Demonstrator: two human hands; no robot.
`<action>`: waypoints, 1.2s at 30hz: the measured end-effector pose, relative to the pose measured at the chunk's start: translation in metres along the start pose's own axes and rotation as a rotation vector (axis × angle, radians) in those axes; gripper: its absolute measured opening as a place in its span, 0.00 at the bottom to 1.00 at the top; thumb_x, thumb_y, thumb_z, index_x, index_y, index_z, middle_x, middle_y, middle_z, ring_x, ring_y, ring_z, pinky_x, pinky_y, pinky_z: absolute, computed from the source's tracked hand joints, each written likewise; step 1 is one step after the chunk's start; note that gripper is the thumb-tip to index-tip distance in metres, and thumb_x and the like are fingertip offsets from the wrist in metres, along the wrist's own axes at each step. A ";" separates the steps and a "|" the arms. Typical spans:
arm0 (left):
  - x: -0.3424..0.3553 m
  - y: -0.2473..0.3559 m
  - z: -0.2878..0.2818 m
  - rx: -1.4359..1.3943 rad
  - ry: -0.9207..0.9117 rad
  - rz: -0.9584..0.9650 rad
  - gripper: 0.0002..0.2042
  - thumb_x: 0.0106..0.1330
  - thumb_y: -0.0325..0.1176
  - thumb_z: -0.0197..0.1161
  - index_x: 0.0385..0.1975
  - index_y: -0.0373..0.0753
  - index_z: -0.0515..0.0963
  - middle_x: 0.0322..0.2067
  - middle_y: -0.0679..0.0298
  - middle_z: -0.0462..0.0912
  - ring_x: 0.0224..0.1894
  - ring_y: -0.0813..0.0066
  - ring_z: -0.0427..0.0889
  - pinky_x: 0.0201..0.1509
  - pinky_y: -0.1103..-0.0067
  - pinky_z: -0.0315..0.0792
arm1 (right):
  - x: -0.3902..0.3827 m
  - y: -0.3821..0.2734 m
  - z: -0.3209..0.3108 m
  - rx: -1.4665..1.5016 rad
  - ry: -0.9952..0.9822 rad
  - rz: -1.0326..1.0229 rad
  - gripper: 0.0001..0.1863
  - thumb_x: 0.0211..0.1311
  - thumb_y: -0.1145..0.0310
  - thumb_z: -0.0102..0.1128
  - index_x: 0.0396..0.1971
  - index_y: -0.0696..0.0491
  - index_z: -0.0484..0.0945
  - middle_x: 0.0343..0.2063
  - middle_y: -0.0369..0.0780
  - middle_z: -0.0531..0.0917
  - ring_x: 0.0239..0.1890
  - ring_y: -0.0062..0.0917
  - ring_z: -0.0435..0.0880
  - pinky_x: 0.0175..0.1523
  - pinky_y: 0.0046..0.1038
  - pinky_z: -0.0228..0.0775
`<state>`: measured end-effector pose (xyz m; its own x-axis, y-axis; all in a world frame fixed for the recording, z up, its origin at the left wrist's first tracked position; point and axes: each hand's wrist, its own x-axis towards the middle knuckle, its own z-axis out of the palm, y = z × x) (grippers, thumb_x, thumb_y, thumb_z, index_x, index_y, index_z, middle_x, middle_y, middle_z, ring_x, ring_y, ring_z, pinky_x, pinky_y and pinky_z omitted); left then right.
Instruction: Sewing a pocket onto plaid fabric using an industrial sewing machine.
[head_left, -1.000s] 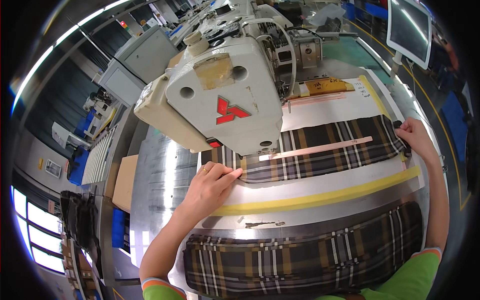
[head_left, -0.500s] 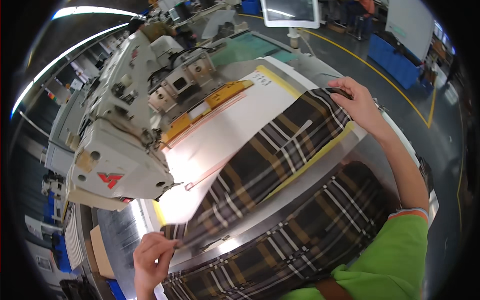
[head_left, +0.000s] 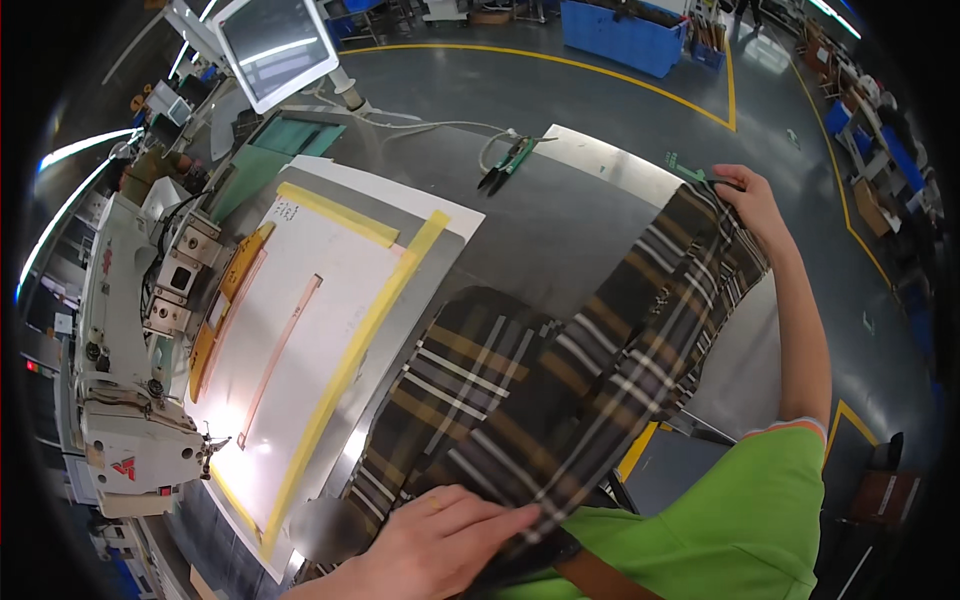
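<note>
A brown, black and white plaid fabric piece (head_left: pixel 620 340) stretches slantwise between my hands, right of the white template sheet. My right hand (head_left: pixel 752 208) is closed on its far end, beyond the table's right side. At the near end my left hand (head_left: pixel 440 535) grips the fabric, fingers pressed together close to my body; the thumb is hidden. More plaid fabric (head_left: pixel 440 385) lies on the metal table beneath and left of the held piece. The white template sheet (head_left: pixel 345 290), edged with yellow tape, bears a narrow pink-outlined strip and shows uncovered beside the sewing machine (head_left: pixel 135 440).
Green-handled thread snips (head_left: pixel 512 165) lie on the metal table (head_left: pixel 560 230) at the back. A monitor (head_left: pixel 275 50) stands behind the template. An orange clamp plate (head_left: pixel 230 285) borders the sheet's left. On the floor beyond is a blue bin (head_left: pixel 620 40).
The held fabric has moved right, off the template sheet and over toward my body and the table's right side. Both hands moved with it, and the view has turned right.
</note>
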<state>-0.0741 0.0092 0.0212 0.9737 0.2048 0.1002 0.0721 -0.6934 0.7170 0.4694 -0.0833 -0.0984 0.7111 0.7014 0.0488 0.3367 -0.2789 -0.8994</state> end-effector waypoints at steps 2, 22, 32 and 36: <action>0.027 -0.003 0.023 0.001 -0.076 0.087 0.21 0.55 0.20 0.69 0.52 0.35 0.83 0.38 0.61 0.85 0.37 0.66 0.83 0.43 0.75 0.77 | 0.005 0.042 -0.040 -0.197 0.192 0.030 0.21 0.61 0.74 0.62 0.55 0.61 0.79 0.47 0.42 0.87 0.48 0.25 0.84 0.56 0.25 0.73; -0.049 0.006 -0.012 0.303 0.141 0.076 0.15 0.53 0.19 0.71 0.42 0.33 0.85 0.43 0.55 0.85 0.42 0.56 0.84 0.43 0.68 0.80 | -0.076 0.060 0.015 -0.662 -0.446 0.529 0.21 0.64 0.52 0.65 0.24 0.56 0.84 0.20 0.37 0.86 0.20 0.21 0.84 0.26 0.25 0.78; -0.084 -0.010 -0.021 0.340 0.182 0.013 0.16 0.55 0.19 0.70 0.45 0.33 0.84 0.45 0.53 0.85 0.45 0.53 0.83 0.45 0.68 0.80 | -0.122 0.039 0.036 -0.727 -0.709 0.883 0.21 0.62 0.54 0.66 0.29 0.62 0.84 0.25 0.46 0.88 0.25 0.31 0.89 0.32 0.30 0.85; -0.100 -0.018 -0.019 0.335 0.182 -0.008 0.16 0.56 0.19 0.70 0.46 0.33 0.84 0.46 0.53 0.85 0.45 0.54 0.83 0.47 0.68 0.79 | -0.147 0.058 0.046 -0.581 -0.778 1.021 0.19 0.65 0.57 0.63 0.32 0.62 0.83 0.26 0.49 0.88 0.26 0.33 0.90 0.32 0.31 0.85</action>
<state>-0.1774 0.0143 0.0120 0.9208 0.3092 0.2378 0.1754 -0.8727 0.4556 0.3556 -0.1724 -0.1775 0.3391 0.1531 -0.9282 0.2258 -0.9711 -0.0777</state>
